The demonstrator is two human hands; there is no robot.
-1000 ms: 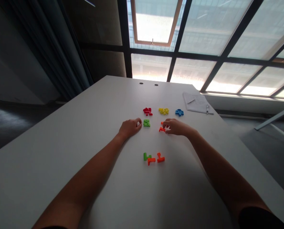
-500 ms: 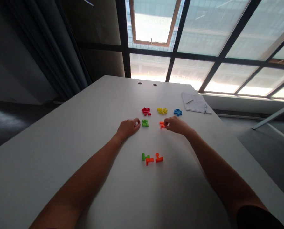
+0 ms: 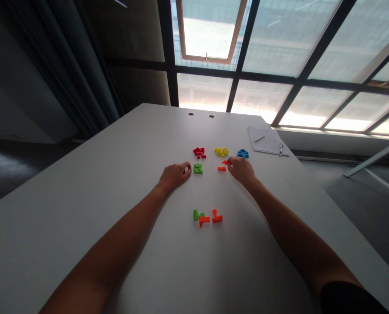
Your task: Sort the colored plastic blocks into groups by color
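Note:
Small plastic puzzle pieces lie in colour groups on a white table [image 3: 116,183]. My right hand [image 3: 241,169] pinches an orange piece [image 3: 226,162] at its fingertips, just above a second orange piece [image 3: 221,168] on the table. My left hand [image 3: 174,174] rests curled on the table, its fingertips right beside the green group [image 3: 198,168]. Behind them lie a red group [image 3: 199,152], a yellow group [image 3: 221,152] and a blue group [image 3: 242,153]. Nearer to me sit a green piece [image 3: 196,214] and two orange pieces [image 3: 210,217].
A sheet of paper [image 3: 266,140] with a pen [image 3: 280,149] lies at the table's far right corner. Two cable holes [image 3: 201,115] are near the far edge. Large windows stand behind the table, and a dark curtain hangs at the left.
My right hand has moved away from me toward the yellow and blue groups, carrying one orange piece; another orange piece stays on the table. My left hand has hardly moved.

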